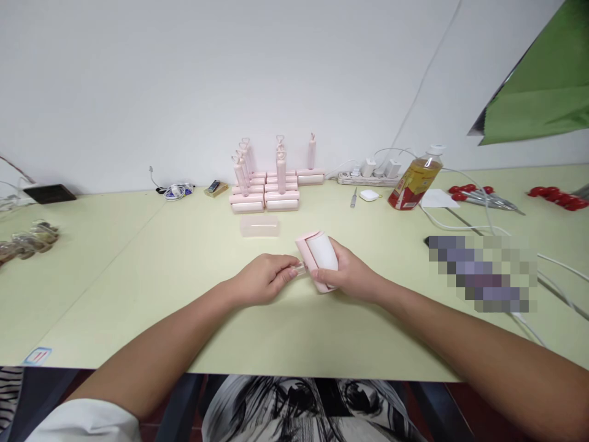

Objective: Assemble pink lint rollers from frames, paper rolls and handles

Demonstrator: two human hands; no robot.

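My right hand (352, 270) is closed around the pink frame and white roll of a lint roller (324, 253), which is tilted above the table. With thumb and fingers pinched, my left hand (267, 278) grips the lint roller's clear handle (300, 268), mostly hidden by the fingers. The handle meets the side of the pink frame. Just beyond my hands lies a translucent pink cover (259, 225). Farther back, several similar pink lint rollers (281, 201) stand grouped with their handles upright.
To the right are a drink bottle (415, 179), a power strip (368, 178), a small screwdriver (353, 197), red-handled pliers (483, 197), white cables and a blurred-out object (478, 273). Cable coils (175, 191) and a small yellowish box (216, 188) lie at the left back.
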